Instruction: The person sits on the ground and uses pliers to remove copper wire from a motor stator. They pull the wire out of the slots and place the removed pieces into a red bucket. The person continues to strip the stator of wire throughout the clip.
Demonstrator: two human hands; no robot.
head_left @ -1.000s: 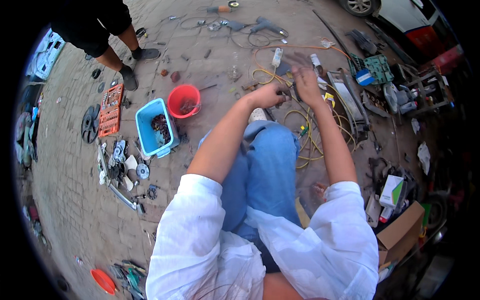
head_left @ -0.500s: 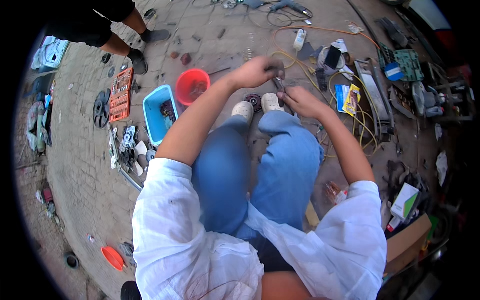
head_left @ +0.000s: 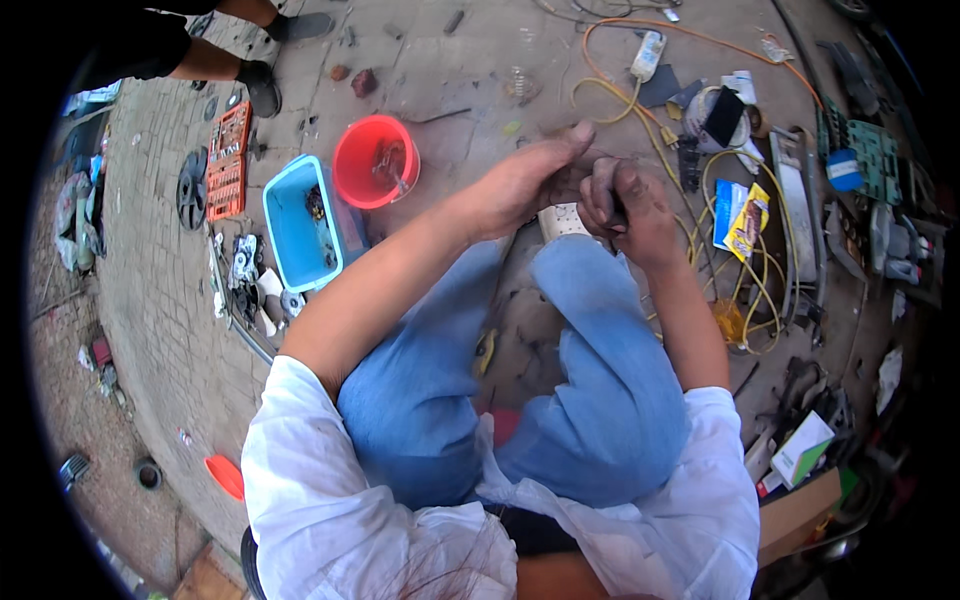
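Note:
In front of my knees, my left hand [head_left: 535, 185] and my right hand [head_left: 635, 210] come close together. The right one's fingers are curled in, dark with grime, around something small and dark that I cannot make out. On my left hand the thumb points up and away while the fingers bend towards the right hand; what they hold is hidden. Below the hands a pale perforated clog [head_left: 562, 222] shows on my foot. Nearest on the left stands a red bucket [head_left: 350, 150] with reddish-brown contents, beside a light-blue tub [head_left: 285, 255] holding dark parts.
An orange tool case [head_left: 227, 160] lies open at the left, near a person's shoes [head_left: 262, 90]. Yellow cable [head_left: 705, 225], blue and yellow packets [head_left: 748, 222], a white power strip [head_left: 648, 57] and a green tool case [head_left: 875, 160] lie right. A cardboard box [head_left: 800, 515] is lower right.
My hands have come lower and nearer, and the right hand has turned with its fingers curled up. The metal piece seen between them is now hidden. My knees have spread and the view has shifted.

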